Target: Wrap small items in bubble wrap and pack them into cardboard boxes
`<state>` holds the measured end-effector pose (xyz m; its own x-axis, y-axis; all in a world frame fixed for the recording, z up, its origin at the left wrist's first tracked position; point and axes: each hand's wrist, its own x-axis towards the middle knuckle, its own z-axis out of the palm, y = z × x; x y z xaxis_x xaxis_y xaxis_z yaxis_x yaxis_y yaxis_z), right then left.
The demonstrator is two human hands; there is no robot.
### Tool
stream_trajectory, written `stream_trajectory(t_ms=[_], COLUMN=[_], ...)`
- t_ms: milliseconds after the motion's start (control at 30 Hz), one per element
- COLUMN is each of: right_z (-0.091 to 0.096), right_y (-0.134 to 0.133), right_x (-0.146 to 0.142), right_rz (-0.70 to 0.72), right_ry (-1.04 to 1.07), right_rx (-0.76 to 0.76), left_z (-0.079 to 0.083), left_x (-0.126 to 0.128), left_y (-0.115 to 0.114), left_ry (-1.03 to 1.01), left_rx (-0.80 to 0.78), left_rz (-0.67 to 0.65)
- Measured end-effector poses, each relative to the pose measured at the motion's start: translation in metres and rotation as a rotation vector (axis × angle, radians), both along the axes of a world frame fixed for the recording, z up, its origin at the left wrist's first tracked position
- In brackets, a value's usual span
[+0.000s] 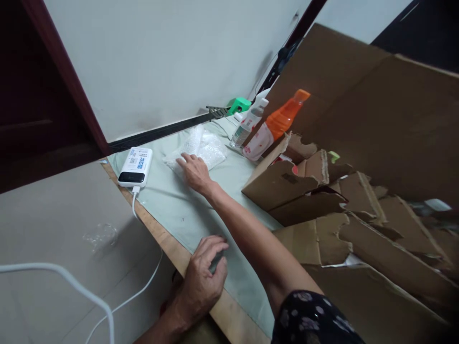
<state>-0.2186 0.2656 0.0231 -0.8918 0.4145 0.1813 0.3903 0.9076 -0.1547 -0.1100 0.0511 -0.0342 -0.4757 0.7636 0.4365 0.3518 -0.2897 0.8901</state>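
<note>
My right hand [195, 174] is stretched far forward over the cloth-covered table. Its fingers lie spread at the near edge of some clear bubble wrap [210, 149], which is crumpled in a loose pile. Whether the fingertips press on the wrap or only hover over it is hard to see. Near the table's front edge is my left hand [208, 274], its fingers loosely bent and the thumb apart, with nothing in it.
A white power bank [136, 165] with a plugged-in cable [134, 205] lies at the table's left corner. An orange drink bottle [283, 117], a clear bottle [249, 124] and a green object [239, 105] stand at the back. Torn cardboard boxes [287, 181] crowd the right side.
</note>
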Motion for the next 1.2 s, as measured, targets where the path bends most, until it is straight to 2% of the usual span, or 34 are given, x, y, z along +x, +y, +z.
stream_trajectory(t_ms=[67, 133, 200, 267, 333, 400, 467, 567, 667, 800, 900, 1000, 1033, 1100, 1167, 1200], right_z=[-0.002, 0.004, 0.018, 0.039, 0.058, 0.071, 0.073, 0.061, 0.046, 0.035, 0.023, 0.003, -0.003, -0.008, -0.003, 0.003], right_y=[0.002, 0.007, 0.006, -0.005, -0.031, -0.069, -0.112, -0.169, -0.208, -0.238, -0.258, -0.28, -0.287, -0.298, -0.301, -0.297], right_x=[-0.009, -0.013, -0.005, 0.016, 0.051, 0.095, 0.142, 0.207, 0.262, 0.327, 0.381, 0.441, 0.46, 0.494, 0.518, 0.526], right_rz=[-0.05, -0.133, -0.235, -0.298, -0.296, -0.29, -0.333, -0.468, -0.636, -0.771, -0.902, -1.125, -1.211, -1.364, -1.432, -1.421], right_ry=[0.039, 0.114, 0.348, 0.713, 1.054, 1.246, 1.384, 1.456, 1.485, 1.503, 1.578, 1.556, 1.503, 1.364, 1.219, 1.151], right_rx=[-0.048, -0.05, -0.123, -0.305, -0.517, -0.678, -0.871, -1.11, -1.221, -1.303, -1.254, -1.083, -0.991, -0.738, -0.47, -0.372], left_z=[0.0, 0.0, -0.002, -0.005, -0.007, -0.006, -0.001, 0.013, 0.026, 0.033, 0.027, 0.016, 0.013, 0.013, 0.018, 0.022], left_x=[0.0, -0.001, 0.0, 0.0, 0.0, -0.004, -0.01, -0.019, -0.02, -0.001, 0.025, 0.049, 0.054, 0.061, 0.063, 0.064], left_y=[0.0, 0.0, -0.001, -0.003, -0.003, -0.002, 0.0, -0.004, -0.015, -0.032, -0.041, -0.041, -0.04, -0.036, -0.029, -0.024], left_ry=[-0.005, -0.019, -0.064, -0.153, -0.295, -0.5, -0.757, -1.071, -1.143, -1.032, -0.858, -0.556, -0.424, -0.147, 0.074, 0.143], left_rx=[0.001, -0.014, -0.048, -0.09, -0.102, -0.066, -0.023, -0.058, -0.114, -0.226, -0.362, -0.507, -0.534, -0.508, -0.428, -0.396], left_rz=[0.02, 0.017, 0.01, 0.015, 0.0, -0.051, -0.132, -0.237, -0.178, -0.009, -0.057, -0.243, -0.283, -0.25, -0.152, -0.12])
